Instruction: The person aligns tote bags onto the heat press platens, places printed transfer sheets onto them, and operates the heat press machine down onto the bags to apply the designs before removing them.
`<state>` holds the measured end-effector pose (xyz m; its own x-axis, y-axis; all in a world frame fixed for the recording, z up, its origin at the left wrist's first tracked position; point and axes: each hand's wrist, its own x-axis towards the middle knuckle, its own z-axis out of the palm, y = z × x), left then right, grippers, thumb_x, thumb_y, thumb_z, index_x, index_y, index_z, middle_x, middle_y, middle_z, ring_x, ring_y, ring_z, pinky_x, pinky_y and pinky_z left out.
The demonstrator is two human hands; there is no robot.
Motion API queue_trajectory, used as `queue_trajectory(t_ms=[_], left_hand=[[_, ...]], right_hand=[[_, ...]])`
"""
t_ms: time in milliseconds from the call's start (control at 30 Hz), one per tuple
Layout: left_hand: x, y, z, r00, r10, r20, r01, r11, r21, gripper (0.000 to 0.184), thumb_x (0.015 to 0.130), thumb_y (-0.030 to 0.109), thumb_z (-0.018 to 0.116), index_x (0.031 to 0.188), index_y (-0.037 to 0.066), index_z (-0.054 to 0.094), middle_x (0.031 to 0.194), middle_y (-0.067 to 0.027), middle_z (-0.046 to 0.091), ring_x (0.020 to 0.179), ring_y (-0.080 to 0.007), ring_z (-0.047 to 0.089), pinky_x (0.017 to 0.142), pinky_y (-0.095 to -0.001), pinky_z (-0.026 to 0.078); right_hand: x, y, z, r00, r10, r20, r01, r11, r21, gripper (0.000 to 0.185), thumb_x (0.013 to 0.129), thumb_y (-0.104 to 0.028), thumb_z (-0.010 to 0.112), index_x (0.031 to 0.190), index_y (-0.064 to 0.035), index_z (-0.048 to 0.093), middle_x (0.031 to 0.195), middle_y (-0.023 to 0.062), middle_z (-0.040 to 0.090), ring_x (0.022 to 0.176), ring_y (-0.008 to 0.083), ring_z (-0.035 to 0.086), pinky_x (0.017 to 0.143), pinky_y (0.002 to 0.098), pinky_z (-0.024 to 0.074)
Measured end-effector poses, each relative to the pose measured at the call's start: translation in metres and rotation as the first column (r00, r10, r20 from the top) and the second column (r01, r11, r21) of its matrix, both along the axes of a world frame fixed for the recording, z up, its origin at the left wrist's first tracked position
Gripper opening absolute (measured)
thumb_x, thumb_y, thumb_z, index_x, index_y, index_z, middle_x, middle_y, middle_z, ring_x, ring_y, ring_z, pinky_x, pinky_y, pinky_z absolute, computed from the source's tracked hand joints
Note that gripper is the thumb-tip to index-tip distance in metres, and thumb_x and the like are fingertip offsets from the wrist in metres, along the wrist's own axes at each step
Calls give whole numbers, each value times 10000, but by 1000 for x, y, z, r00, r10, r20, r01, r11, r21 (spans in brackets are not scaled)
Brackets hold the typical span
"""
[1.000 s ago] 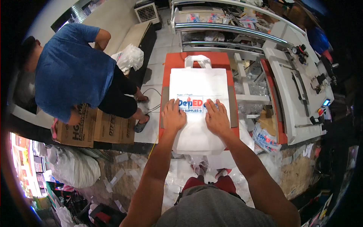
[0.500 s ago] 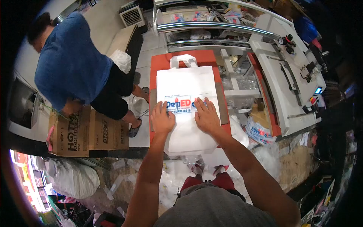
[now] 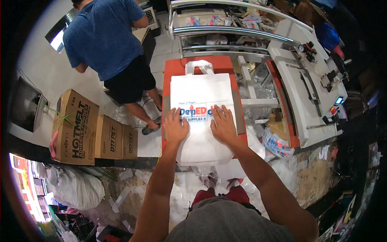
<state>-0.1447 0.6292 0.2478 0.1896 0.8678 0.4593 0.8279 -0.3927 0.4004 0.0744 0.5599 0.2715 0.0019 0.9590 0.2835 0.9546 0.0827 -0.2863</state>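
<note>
A white bag (image 3: 203,145) with looped handles lies flat on a red-topped press bed (image 3: 221,63). Across its middle is a printed design (image 3: 196,112) with blue and red "DepED" lettering. My left hand (image 3: 176,126) rests palm down at the design's left end, fingers stretched out. At the other end, my right hand (image 3: 223,126) lies flat, partly covering the lettering. Both hands touch the bag and grip nothing. The bag's lower edge hangs toward me.
Right of the bed stands a white heat press machine (image 3: 306,97) with a gauge and lit display. A metal roller bar (image 3: 238,30) crosses behind. Cardboard boxes (image 3: 78,129) stand left, near a person in a blue shirt (image 3: 105,38). Printed bags (image 3: 278,143) lie at lower right.
The person in the blue shirt has straightened up from bending over the boxes and shifted right. My hands stay flat on the bag; the view has shifted slightly.
</note>
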Motion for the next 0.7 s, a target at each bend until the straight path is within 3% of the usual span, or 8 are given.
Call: queue_trajectory(t_ms=[100,267,300,333,400,500,633,700], left_hand=[[-18,13,-5,917,-93,388,120,992,-45,472,879,116,588,1341,25,545,1350,-208,537,1262,-384,499,1059,-502,387],[-100,-30,19,875,36,483,30,991,-130,382,943,26,516,1324,4,534,1358,-187,551,1261,-328,519,1067,-420,395],[-119,-45,13,843,98,530,-26,990,-142,364,958,31,505,1320,3,529,1356,-180,551,1255,-310,523,1053,-403,406],[-141,-61,5,804,160,573,-84,984,-157,348,972,36,494,1316,1,525,1353,-172,551,1249,-293,527,1039,-386,416],[-196,-89,-53,718,324,616,-221,945,-239,327,984,59,482,1304,6,523,1340,-178,544,1235,-291,535,998,-368,444],[-236,-150,-82,758,475,447,-335,872,-357,306,945,71,516,1240,-1,553,1204,-181,573,1118,-319,574,933,-388,473],[-272,-220,-130,846,533,19,-476,771,-423,252,894,60,538,1132,-8,586,1095,-213,588,1002,-378,587,851,-457,506],[-278,-251,-144,801,598,33,-489,684,-541,233,888,58,544,1107,-8,593,1094,-226,594,1004,-390,588,834,-472,515]], right_hand=[[16,-10,33,996,-1,-89,12,992,124,471,912,-195,556,1355,-36,545,1456,173,474,1383,385,376,1162,518,253],[155,-88,60,976,-171,-132,204,930,307,369,940,-120,570,1295,-20,573,1369,177,538,1263,346,505,1105,476,347],[192,-107,58,645,-87,-760,352,916,193,339,957,-74,548,1290,-10,558,1334,155,549,1255,328,508,1111,453,353],[242,-128,60,888,-304,-344,423,833,356,296,927,-109,580,1204,-6,602,1258,180,594,1204,339,543,1071,450,381],[322,-169,95,775,-607,178,482,748,456,335,934,-155,611,1220,17,586,1283,207,586,1227,380,531,1043,473,421],[399,-198,119,448,-845,292,718,535,446,432,916,-216,640,1261,32,565,1331,242,556,1228,413,534,1034,511,434],[475,-219,85,529,-748,401,542,661,518,461,890,-269,660,1208,56,585,1245,262,574,1173,437,550,1006,503,435],[478,-214,102,652,-652,388,651,743,155,446,890,-316,647,1115,66,597,1176,277,568,1109,459,555,958,519,445]])
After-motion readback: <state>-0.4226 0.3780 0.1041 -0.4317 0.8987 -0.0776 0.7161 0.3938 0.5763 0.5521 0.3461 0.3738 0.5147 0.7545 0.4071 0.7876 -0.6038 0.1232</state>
